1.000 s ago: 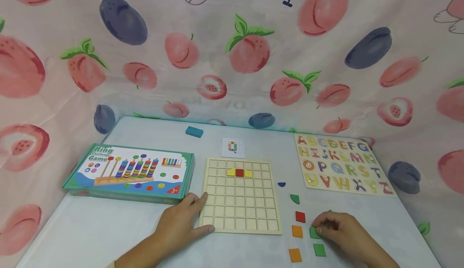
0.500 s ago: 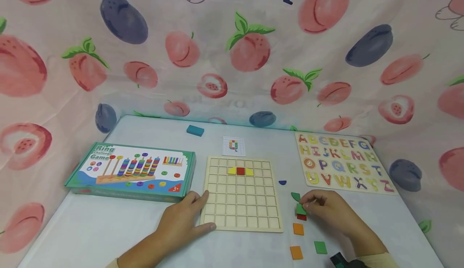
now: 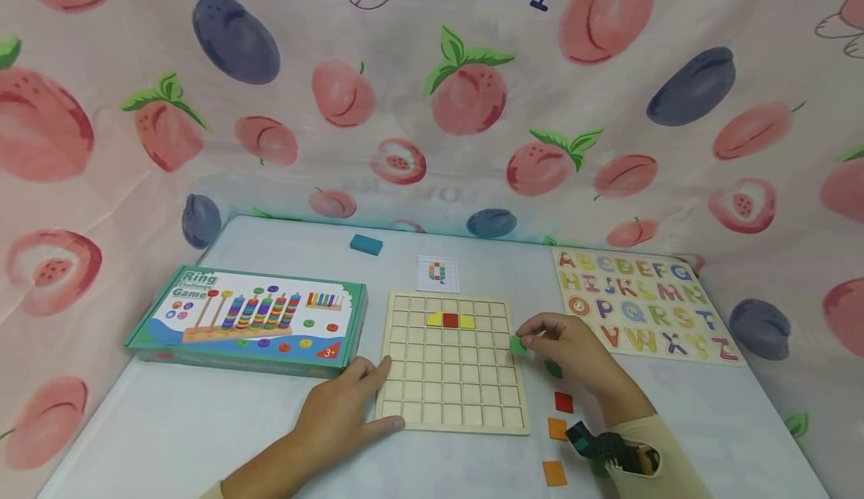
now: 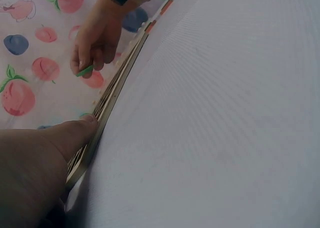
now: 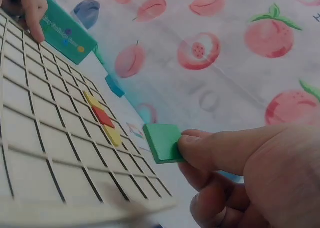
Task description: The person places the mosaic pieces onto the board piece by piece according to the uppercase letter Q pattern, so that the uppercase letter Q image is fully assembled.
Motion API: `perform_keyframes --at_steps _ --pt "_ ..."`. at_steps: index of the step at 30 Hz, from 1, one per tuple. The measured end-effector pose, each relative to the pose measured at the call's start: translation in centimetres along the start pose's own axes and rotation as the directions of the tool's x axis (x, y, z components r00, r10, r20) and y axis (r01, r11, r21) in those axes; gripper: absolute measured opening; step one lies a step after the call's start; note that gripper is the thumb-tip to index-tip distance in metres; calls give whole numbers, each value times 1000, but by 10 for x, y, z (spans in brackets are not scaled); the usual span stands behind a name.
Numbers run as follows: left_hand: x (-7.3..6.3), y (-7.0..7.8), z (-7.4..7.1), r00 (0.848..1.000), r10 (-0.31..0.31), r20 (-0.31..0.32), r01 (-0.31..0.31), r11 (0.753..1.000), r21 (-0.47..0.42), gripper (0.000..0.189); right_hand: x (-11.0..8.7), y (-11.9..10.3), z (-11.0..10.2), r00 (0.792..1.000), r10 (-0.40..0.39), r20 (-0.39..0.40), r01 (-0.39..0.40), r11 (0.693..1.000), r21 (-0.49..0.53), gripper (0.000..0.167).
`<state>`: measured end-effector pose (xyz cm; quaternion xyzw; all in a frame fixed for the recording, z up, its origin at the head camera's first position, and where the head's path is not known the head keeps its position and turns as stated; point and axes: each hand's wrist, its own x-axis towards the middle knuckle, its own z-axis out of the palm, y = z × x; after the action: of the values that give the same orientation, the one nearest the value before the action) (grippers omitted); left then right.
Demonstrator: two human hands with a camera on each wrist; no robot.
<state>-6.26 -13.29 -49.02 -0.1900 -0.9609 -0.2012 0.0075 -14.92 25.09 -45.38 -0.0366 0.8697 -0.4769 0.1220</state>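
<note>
Between thumb and fingertips, my right hand [image 3: 567, 349] pinches a green square tile [image 5: 162, 143] above the right edge of the wooden grid board [image 3: 442, 392]. Toward the board's far side lie a red square tile [image 3: 450, 320] and two yellow quarter-round tiles [image 3: 435, 320], one on each side of it. My left hand [image 3: 344, 407] rests at the board's near left, its thumb [image 4: 82, 130] on the rim and its index finger touching the left edge. Beyond the board lies a card [image 3: 437, 273] printed with a coloured tile pattern.
Right of the board lie a green quarter-round tile [image 3: 553, 368], a red square tile [image 3: 563, 402] and two orange tiles [image 3: 555, 473]. Another green tile [image 3: 598, 467] is mostly covered by my right wrist. Around these are an alphabet board [image 3: 648, 311], a game box [image 3: 246, 319] and a teal block [image 3: 367, 244].
My right hand has picked up a green square tile from the loose pieces and carried it forward and left to the board's right edge. The left hand has stayed in place.
</note>
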Motion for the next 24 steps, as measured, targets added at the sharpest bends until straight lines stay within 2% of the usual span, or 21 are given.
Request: perform_keyframes --at_steps 5,7,15,20,24 --pt "0 0 0 1000 -3 4 3 1000 -8 89 17 -9 19 1000 -5 -18 6 997 71 11" --pt "0 0 1 1000 0 4 0 1000 -9 89 23 -12 28 1000 -5 -18 6 998 68 8" --pt "0 2 -1 1000 -4 9 4 1000 -22 88 42 -20 54 998 -61 -2 61 998 4 7" --pt "1 2 -2 1000 -6 7 6 1000 -19 88 45 -21 65 999 -47 -27 47 999 15 8" --pt "1 1 -1 1000 -7 1 7 1000 -14 88 45 -20 71 997 -55 -50 53 998 -46 8"
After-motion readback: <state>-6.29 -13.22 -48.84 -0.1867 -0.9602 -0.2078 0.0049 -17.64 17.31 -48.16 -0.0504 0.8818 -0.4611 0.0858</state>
